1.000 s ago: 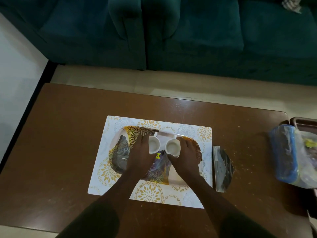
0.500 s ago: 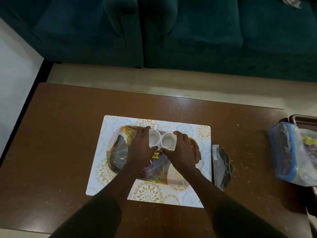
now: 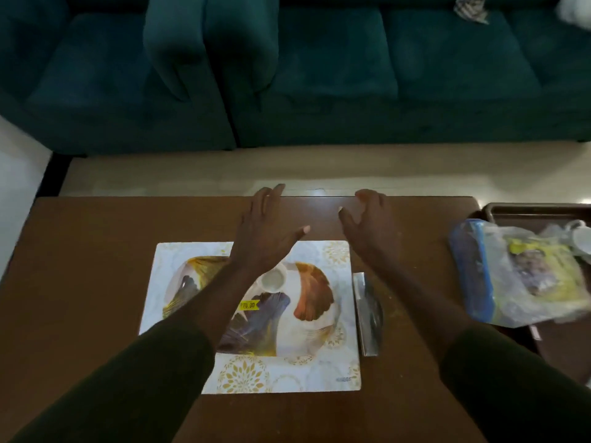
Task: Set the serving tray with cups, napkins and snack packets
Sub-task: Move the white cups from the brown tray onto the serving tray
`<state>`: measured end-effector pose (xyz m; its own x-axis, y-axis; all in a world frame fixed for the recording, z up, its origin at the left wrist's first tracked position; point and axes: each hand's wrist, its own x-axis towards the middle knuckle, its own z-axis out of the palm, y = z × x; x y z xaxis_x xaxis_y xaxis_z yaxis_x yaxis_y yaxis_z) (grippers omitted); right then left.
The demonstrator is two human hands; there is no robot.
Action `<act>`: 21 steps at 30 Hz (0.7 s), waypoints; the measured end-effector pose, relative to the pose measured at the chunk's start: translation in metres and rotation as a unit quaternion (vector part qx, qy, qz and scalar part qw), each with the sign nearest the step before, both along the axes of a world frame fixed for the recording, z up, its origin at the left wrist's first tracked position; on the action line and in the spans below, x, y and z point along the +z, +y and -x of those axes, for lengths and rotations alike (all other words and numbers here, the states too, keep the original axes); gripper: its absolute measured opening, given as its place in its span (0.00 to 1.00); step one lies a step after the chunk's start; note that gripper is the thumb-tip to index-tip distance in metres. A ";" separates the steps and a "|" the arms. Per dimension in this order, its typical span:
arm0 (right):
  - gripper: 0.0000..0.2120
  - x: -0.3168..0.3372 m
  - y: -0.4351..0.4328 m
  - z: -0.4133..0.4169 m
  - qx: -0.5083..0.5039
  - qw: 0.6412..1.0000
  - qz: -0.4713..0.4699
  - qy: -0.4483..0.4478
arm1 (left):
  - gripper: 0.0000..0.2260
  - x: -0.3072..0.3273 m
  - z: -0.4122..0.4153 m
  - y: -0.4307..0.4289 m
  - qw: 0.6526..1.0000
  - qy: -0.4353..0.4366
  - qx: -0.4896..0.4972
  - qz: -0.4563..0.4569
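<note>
I see the oval serving tray (image 3: 315, 294), feather-patterned in gold, orange and purple, lying on the placemat (image 3: 287, 375). One white cup (image 3: 273, 279) stands on it. Left hand (image 3: 265, 233) and right hand (image 3: 372, 227) hover empty, fingers spread.

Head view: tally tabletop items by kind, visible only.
Cups: 1 visible; left forearm may hide another
Serving tray: 1
Placemat: 1
Foil packet: 1
Plastic bag of packets: 1
Total: 5

brown table (image 3: 96, 282), placemat (image 3: 319, 369), foil packet (image 3: 367, 314)
</note>
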<state>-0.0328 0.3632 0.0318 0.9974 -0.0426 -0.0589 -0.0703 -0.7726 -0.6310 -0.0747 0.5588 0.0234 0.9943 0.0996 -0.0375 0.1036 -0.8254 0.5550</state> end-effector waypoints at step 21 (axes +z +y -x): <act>0.06 -0.009 -0.434 0.007 -0.213 0.971 0.081 0.076 | 0.36 -0.021 -0.086 -0.420 0.966 0.043 -0.245 0.070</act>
